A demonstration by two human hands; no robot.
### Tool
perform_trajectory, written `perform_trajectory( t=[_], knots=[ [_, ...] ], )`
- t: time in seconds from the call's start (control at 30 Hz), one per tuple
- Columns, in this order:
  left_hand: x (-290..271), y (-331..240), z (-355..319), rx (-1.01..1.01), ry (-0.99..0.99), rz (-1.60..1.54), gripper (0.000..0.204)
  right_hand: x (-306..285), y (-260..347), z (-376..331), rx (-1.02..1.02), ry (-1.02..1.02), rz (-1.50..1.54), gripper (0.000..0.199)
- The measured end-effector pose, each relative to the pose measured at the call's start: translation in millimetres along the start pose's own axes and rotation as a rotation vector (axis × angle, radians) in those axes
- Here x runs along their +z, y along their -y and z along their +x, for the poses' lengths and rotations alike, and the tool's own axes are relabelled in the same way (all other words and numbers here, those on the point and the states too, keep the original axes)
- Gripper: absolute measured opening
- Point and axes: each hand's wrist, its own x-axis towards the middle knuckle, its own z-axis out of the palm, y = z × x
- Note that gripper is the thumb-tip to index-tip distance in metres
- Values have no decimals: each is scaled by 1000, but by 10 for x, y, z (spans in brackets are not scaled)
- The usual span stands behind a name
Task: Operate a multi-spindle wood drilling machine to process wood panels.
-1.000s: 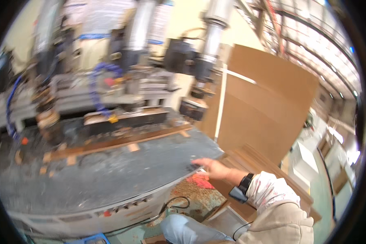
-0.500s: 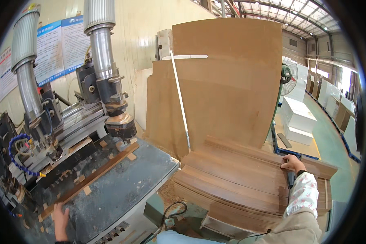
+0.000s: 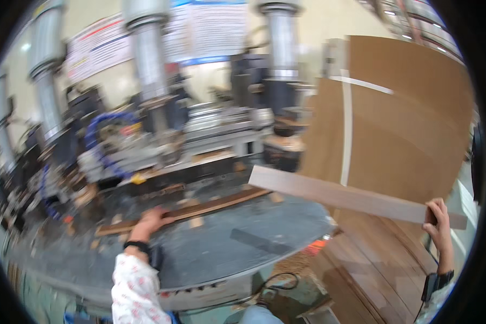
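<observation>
My right hand (image 3: 438,220), at the right, is closed around a long flat wooden board (image 3: 335,195). The board is held up in the air and slants across to the left, its far end over the machine table (image 3: 232,254). On that table lies a narrow brown wooden strip (image 3: 227,208). My left hand (image 3: 153,220) is at the strip's left part, its fingers curled over the edge and somewhat blurred. Small wood offcuts (image 3: 196,222) lie along the strip.
A stack of brown boards (image 3: 372,259) stands at the lower right. Behind it leans a large brown panel (image 3: 399,124). Machine spindles (image 3: 283,54) and a blue hose (image 3: 92,135) line the table's back. A cable (image 3: 281,275) hangs beside the table.
My view has swung left toward the machine. My right hand has lifted a board off the stack. My left hand is now farther along the strip from its left end.
</observation>
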Motion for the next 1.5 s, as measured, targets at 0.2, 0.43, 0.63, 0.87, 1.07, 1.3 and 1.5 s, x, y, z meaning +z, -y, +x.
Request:
perform_trajectory(
  t=[0.2, 0.43, 0.63, 0.87, 1.07, 1.3, 1.5],
  knots=[
    [-412, -276, -1643, -20, 230, -241, 46, 1521, 1097, 803, -393, 319, 249, 55],
    [-596, -921, -4187, -605, 319, -295, 73, 3295, 2730, 1118, -726, 492, 410, 41],
    [100, -1100, -5278, -831, -241, -234, 42, 4341, 3468, 1162, -825, 335, 451, 37],
    [1614, -688, -6771, -1261, -200, -191, 50, 4380, 3688, 1333, -695, 347, 325, 38],
    [3049, -318, -7516, -1306, -49, -305, 40, 4503, 3919, 1355, -628, 475, 431, 39],
    [3526, 187, -7129, -1512, 98, -210, 31, 4046, 3557, 845, -507, 419, 354, 42],
    [4075, 631, -7312, -1709, 174, -50, 21, 3447, 3208, -218, -551, 521, 254, 33]
  ],
)
